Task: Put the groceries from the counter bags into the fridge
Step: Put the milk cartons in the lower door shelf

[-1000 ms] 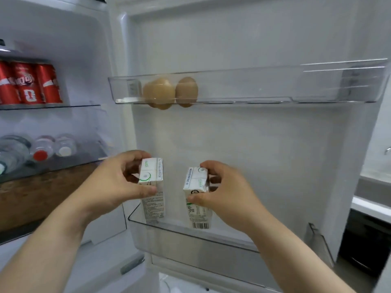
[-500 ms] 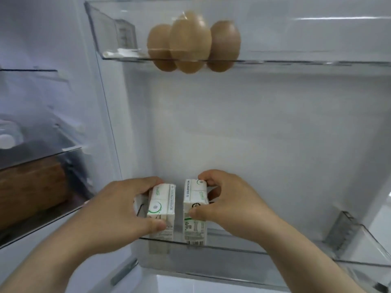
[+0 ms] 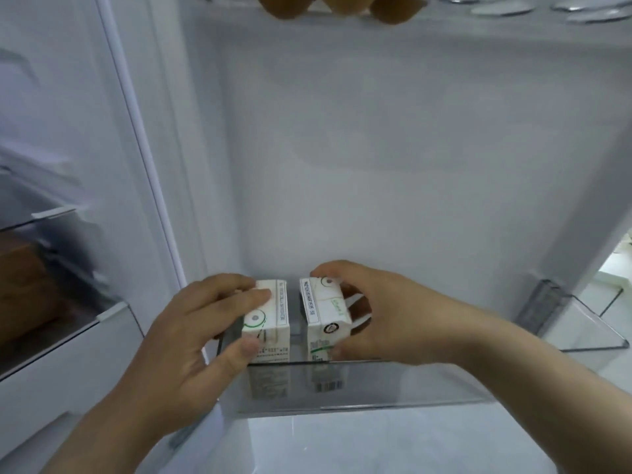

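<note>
The left carton (image 3: 270, 313) is grasped by the left hand (image 3: 191, 340): the fingers (image 3: 253, 295) are laid over its top and the thumb is pressed against its front face. The right carton (image 3: 325, 306) is grasped by the right hand (image 3: 386, 316), with the fingers curled over the top rear edge and the thumb set low on the front face.

Both cartons are held upright at lower centre of the frame, inside the clear door bin (image 3: 393, 384). Their lower parts are seen through the bin's front wall, and its top edge crosses them at roughly mid-height. Whether the bases are seated on the bin floor cannot be determined. The cartons are kept apart by a narrow gap, and their tops are angled slightly away from each other.

The left carton is positioned just beside the bin's left end. The right end wall (image 3: 547, 302) is located well apart from the right carton, at the right of the frame.

Above the cartons, the white door panel (image 3: 376, 148) extends up to the eggs (image 3: 342, 3) at the top edge. At the left of the frame, the edges of the fridge shelves (image 3: 51, 213) are visible but blurred.
</note>
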Demonstrator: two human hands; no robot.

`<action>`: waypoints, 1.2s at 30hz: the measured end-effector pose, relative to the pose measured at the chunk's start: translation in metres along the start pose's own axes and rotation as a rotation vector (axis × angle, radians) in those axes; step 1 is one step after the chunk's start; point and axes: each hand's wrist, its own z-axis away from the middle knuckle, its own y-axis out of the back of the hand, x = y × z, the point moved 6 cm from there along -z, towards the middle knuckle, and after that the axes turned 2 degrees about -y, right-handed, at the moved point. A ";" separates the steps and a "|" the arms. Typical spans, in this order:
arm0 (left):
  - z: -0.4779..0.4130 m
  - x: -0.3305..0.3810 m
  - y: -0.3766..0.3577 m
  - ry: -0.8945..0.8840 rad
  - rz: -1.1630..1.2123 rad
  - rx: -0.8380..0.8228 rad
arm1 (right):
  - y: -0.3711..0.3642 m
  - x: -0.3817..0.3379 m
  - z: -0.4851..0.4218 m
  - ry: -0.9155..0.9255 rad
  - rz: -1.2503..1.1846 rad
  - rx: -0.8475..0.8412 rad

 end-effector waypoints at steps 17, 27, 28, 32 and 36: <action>0.006 -0.004 -0.009 -0.033 0.092 0.033 | -0.001 -0.015 -0.018 0.052 0.549 0.218; -0.003 -0.002 0.000 -0.037 0.050 -0.032 | -0.006 -0.006 -0.020 -0.006 0.407 0.122; -0.003 -0.001 0.000 -0.037 0.061 -0.037 | -0.006 -0.007 -0.020 0.001 0.402 0.131; -0.002 0.000 0.001 -0.023 0.102 -0.053 | -0.004 -0.008 -0.018 0.053 0.405 0.158; -0.001 0.002 0.004 0.002 0.083 -0.072 | -0.002 -0.010 -0.017 0.093 0.449 0.194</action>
